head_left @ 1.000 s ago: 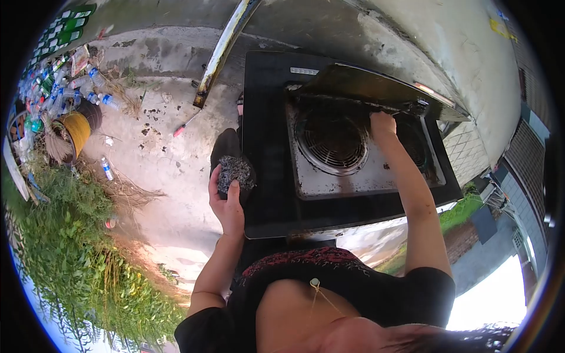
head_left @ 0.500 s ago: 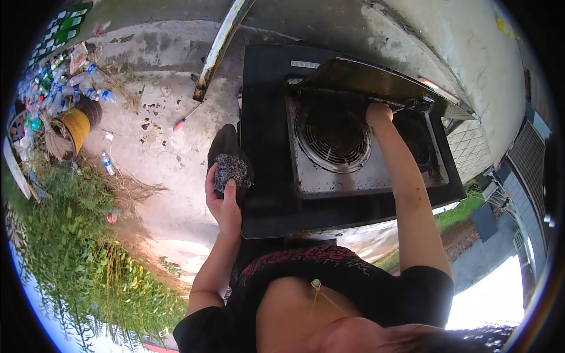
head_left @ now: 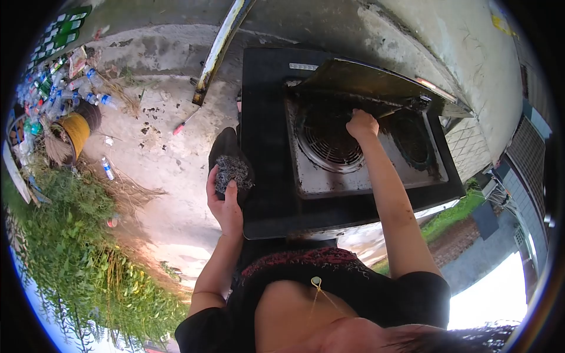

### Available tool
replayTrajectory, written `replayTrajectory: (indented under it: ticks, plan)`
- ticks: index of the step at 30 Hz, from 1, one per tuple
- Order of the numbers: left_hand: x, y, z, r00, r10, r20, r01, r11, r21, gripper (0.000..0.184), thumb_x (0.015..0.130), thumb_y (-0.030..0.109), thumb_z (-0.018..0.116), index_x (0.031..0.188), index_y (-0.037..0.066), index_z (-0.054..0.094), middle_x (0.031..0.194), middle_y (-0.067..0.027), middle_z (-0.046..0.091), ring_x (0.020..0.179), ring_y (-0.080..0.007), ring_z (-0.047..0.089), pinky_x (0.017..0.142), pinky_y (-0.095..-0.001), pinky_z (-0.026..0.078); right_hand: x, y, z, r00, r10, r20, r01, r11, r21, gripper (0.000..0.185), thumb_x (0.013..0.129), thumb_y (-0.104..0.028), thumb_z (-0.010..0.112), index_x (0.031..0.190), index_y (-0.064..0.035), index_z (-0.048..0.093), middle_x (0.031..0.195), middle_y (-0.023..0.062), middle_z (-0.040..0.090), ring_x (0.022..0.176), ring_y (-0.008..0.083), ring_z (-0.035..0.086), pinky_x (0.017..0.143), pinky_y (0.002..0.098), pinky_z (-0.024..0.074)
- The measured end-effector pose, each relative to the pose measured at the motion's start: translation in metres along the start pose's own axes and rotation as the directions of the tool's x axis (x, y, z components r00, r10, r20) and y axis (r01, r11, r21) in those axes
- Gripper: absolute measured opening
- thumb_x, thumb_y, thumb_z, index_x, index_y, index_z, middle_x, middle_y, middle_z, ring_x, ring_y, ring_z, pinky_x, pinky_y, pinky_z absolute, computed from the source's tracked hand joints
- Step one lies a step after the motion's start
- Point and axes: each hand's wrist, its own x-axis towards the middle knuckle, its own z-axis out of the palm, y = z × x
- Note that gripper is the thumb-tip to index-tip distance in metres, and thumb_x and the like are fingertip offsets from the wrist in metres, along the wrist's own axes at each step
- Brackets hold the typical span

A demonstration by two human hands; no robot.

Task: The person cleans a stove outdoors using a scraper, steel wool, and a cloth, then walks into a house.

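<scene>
My left hand (head_left: 226, 207) is closed around a grey steel wool scourer (head_left: 232, 172) beside the left edge of a black range hood (head_left: 268, 200). A dark elongated piece (head_left: 223, 143) shows behind the scourer; its kind is unclear. Inside the hood's open, greasy recess, my right hand (head_left: 362, 124) is closed over the left round fan grille (head_left: 336, 154). A thin strip shows just right of that fist, but whether it is held I cannot tell. The right fan opening (head_left: 415, 144) is beside my forearm. A dirty hinged panel (head_left: 353, 75) stands raised behind the recess.
A rusty metal strip (head_left: 220, 50) leans behind the hood, and a red-handled tool (head_left: 179, 127) lies on the concrete. Plastic bottles (head_left: 88, 88), a yellow bucket (head_left: 73, 136) and leafy plants (head_left: 88, 253) occupy the left side. A wall (head_left: 471, 47) rises at the right.
My right hand has moved left and slightly toward me, from between the fans onto the left grille. My left hand keeps its hold on the scourer, almost unmoved.
</scene>
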Motion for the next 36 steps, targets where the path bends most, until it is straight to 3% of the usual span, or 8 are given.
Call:
replayTrajectory:
  ticks: [5, 8, 12, 16, 22, 28, 32, 36]
  plan:
    - [-0.001, 0.001, 0.001, 1.000, -0.019, -0.005, 0.019, 1.000, -0.007, 0.037, 0.077, 0.000, 0.051, 0.113, -0.001, 0.043, 0.105, -0.0087, 0.047, 0.089, -0.0127, 0.047, 0.078, -0.0218, 0.040, 0.029, 0.018, -0.009, 0.980, 0.186, 0.076, -0.196, 0.970, 0.146, 0.035, 0.071, -0.018, 0.049, 0.104, -0.0057, 0.054, 0.107, 0.0155, 0.054, 0.101, 0.0277, 0.051, 0.083, 0.0361, 0.0422]
    - [-0.001, 0.002, 0.003, 1.000, -0.020, 0.002, 0.020, 1.000, -0.024, 0.037, 0.077, 0.000, 0.051, 0.113, -0.001, 0.043, 0.105, -0.0086, 0.047, 0.089, -0.0126, 0.047, 0.078, -0.0220, 0.040, 0.014, 0.002, -0.006, 0.974, 0.208, 0.084, -0.218, 0.966, 0.141, 0.035, 0.073, -0.019, 0.050, 0.104, -0.0041, 0.054, 0.110, 0.0151, 0.052, 0.103, 0.0265, 0.049, 0.084, 0.0339, 0.0423]
    - [-0.001, 0.002, 0.001, 1.000, -0.008, 0.014, 0.008, 0.999, -0.032, 0.037, 0.077, 0.000, 0.051, 0.113, -0.001, 0.043, 0.104, -0.0083, 0.048, 0.089, -0.0126, 0.047, 0.079, -0.0226, 0.040, 0.026, 0.038, 0.002, 0.998, 0.045, 0.047, -0.049, 0.994, 0.101, 0.034, 0.070, -0.017, 0.049, 0.101, -0.0055, 0.056, 0.106, 0.0170, 0.053, 0.101, 0.0290, 0.050, 0.083, 0.0364, 0.0418]
    - [-0.001, 0.000, 0.001, 1.000, -0.008, 0.014, 0.008, 1.000, -0.028, 0.037, 0.077, 0.000, 0.051, 0.112, -0.001, 0.044, 0.104, -0.0081, 0.048, 0.089, -0.0129, 0.047, 0.080, -0.0231, 0.039, 0.007, 0.031, -0.017, 0.989, 0.145, 0.010, -0.145, 0.989, 0.028, 0.034, 0.070, -0.019, 0.050, 0.101, -0.0066, 0.056, 0.103, 0.0164, 0.055, 0.099, 0.0284, 0.052, 0.082, 0.0359, 0.0423]
    - [-0.001, 0.001, 0.001, 1.000, -0.017, 0.020, 0.017, 1.000, -0.023, 0.037, 0.077, 0.000, 0.052, 0.113, 0.000, 0.044, 0.104, -0.0082, 0.048, 0.090, -0.0132, 0.047, 0.081, -0.0238, 0.040, 0.016, -0.003, 0.000, 0.982, 0.166, 0.088, -0.179, 0.970, 0.164, 0.031, 0.072, -0.018, 0.050, 0.100, -0.0047, 0.056, 0.104, 0.0164, 0.055, 0.099, 0.0269, 0.053, 0.082, 0.0337, 0.0433]
    - [-0.001, -0.001, -0.001, 0.999, -0.024, 0.024, 0.023, 1.000, 0.010, 0.038, 0.077, 0.001, 0.052, 0.113, 0.000, 0.043, 0.106, -0.0090, 0.047, 0.091, -0.0136, 0.047, 0.081, -0.0238, 0.040, -0.008, -0.015, 0.001, 0.994, -0.094, 0.064, 0.087, 0.991, 0.100, 0.034, 0.073, -0.021, 0.047, 0.106, -0.0107, 0.052, 0.105, 0.0116, 0.055, 0.099, 0.0283, 0.051, 0.082, 0.0367, 0.0422]
    - [-0.001, -0.002, 0.002, 1.000, 0.003, 0.020, -0.003, 1.000, 0.011, 0.037, 0.079, 0.008, 0.050, 0.114, -0.001, 0.042, 0.106, -0.0088, 0.048, 0.093, -0.0143, 0.046, 0.083, -0.0248, 0.036, 0.020, 0.012, -0.001, 0.980, 0.168, 0.109, -0.177, 0.980, 0.086, 0.033, 0.074, -0.022, 0.047, 0.104, -0.0120, 0.054, 0.106, 0.0116, 0.054, 0.099, 0.0289, 0.051, 0.083, 0.0358, 0.0420]
    - [-0.001, 0.000, 0.000, 0.999, -0.028, 0.036, 0.028, 1.000, 0.012, 0.037, 0.079, 0.008, 0.050, 0.114, -0.001, 0.043, 0.107, -0.0093, 0.048, 0.094, -0.0147, 0.045, 0.084, -0.0252, 0.036, 0.008, -0.021, 0.012, 0.991, 0.052, 0.122, -0.070, 0.987, 0.141, 0.034, 0.073, -0.020, 0.051, 0.104, -0.0076, 0.054, 0.107, 0.0146, 0.053, 0.100, 0.0273, 0.051, 0.083, 0.0342, 0.0428]
